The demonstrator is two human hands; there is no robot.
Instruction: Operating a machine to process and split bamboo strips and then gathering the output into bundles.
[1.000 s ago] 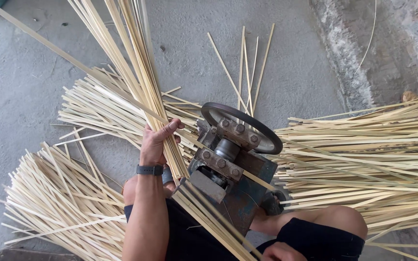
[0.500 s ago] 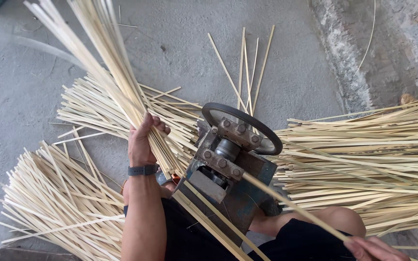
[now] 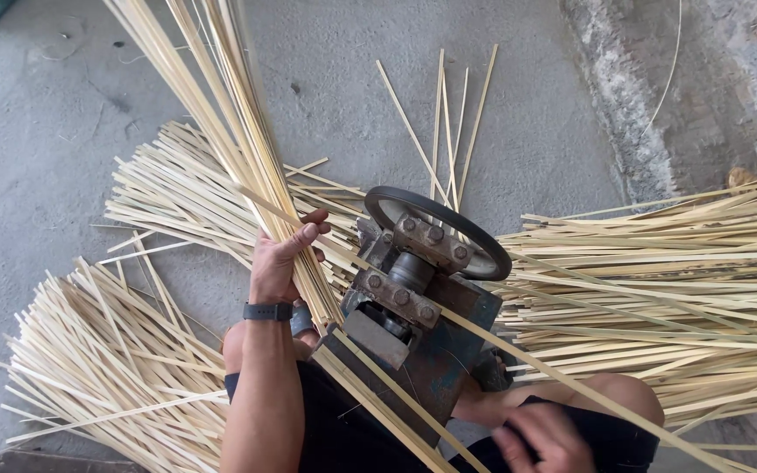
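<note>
left hand (image 3: 280, 259): fingers wrapped round a bamboo strip bundle (image 3: 221, 131), beside the splitting machine (image 3: 418, 302)
right hand (image 3: 543, 438): blurry, fingers' grip can't tell
risk: strips could fan out and jam, loose hold

One machine (image 3: 413, 307) sits in the middle, carrying one black wheel (image 3: 438, 229) and two bolted metal blocks, the upper block (image 3: 429, 242) showing about three bolt heads and the lower block (image 3: 398, 298) about three more. Two hands are in view: the left hand (image 3: 280, 258) and the right hand (image 3: 543, 436). One dark wristband (image 3: 266, 311) is on the left wrist. There are three piles of pale strips on the floor: the left pile (image 3: 107, 368), the back pile (image 3: 194, 201) and the right pile (image 3: 659, 298), each with too many strips to count. One raised bundle (image 3: 212, 105) holds many more. About five loose strips (image 3: 449, 123) lie beyond the wheel.
</note>
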